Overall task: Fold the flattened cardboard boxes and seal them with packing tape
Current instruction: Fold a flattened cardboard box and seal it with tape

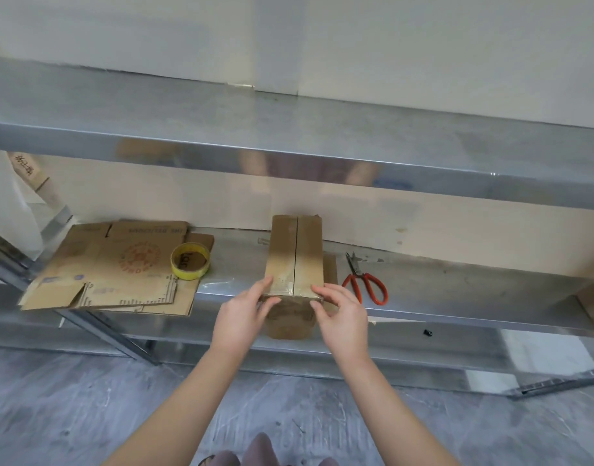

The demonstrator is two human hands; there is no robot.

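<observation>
So the small brown cardboard box (294,260), already folded up, sits on the lower shelf of a metal rack (457,290), its near end right at the front edge and maybe hanging over a touch. The two top flaps meet in a seam down the middle, and there's a strip of clear packing tape (290,290) across the near top edge, wrapping down over the front face.

Left hand (245,311) has its fingers (267,285) spread and pressing on the near-left top corner, thumb down against the front. Right hand (342,314) mirrors it on the near-right corner, fingers (322,292) apart and pinching lightly over the edge. Neither hand is really gripping the box, more smoothing the tape down, I'd say.

Handling-wise: I'd guess this thing is light and probably empty, so it'll skate on that slick steel if you push too hard. Corrugated walls are stiff along the edges but the flaps give in the middle near the seam, so press at the corners and edges, not the centre. To lift or turn it, grab both long sides low down.

The yellow-cored roll of tape (190,260) sits on a stack of flattened printed cardboard boxes (114,267) to the left, and the red-handled scissors (366,279) lie just right of the box, near but not touching.
</observation>
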